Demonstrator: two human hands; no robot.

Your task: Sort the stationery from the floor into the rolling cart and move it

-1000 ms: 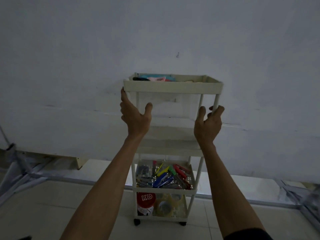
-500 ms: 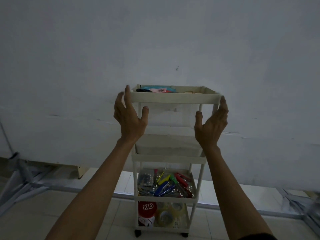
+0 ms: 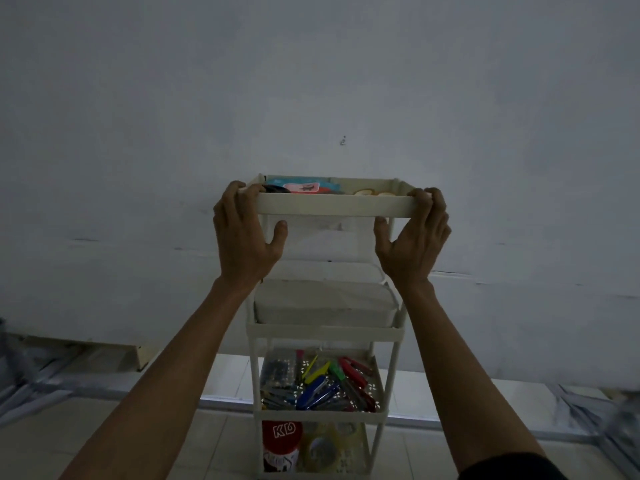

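Note:
A cream rolling cart (image 3: pixel 332 206) with several tiers stands against the white wall. My left hand (image 3: pixel 242 233) grips the top tray's left corner, fingers curled over the rim. My right hand (image 3: pixel 415 237) grips the right corner the same way. The top tray holds a teal and pink packet (image 3: pixel 304 186) and tape rolls (image 3: pixel 367 192). A white bin (image 3: pixel 325 303) fills the second tier. Coloured pens and markers (image 3: pixel 322 382) lie on the third tier. A red KO can (image 3: pixel 281 445) and a tape roll (image 3: pixel 325 452) sit on the bottom tier.
The white wall (image 3: pixel 311 81) is right behind the cart. Pale floor tiles (image 3: pixel 433 441) spread around it. Blurred metal frame legs (image 3: pixel 31 375) stand at the left, and more blurred framework (image 3: pixel 616 417) at the right edge.
Both hands rose from open beside the cart's posts and closed their fingers over the top tray's corners. The view came closer to the cart.

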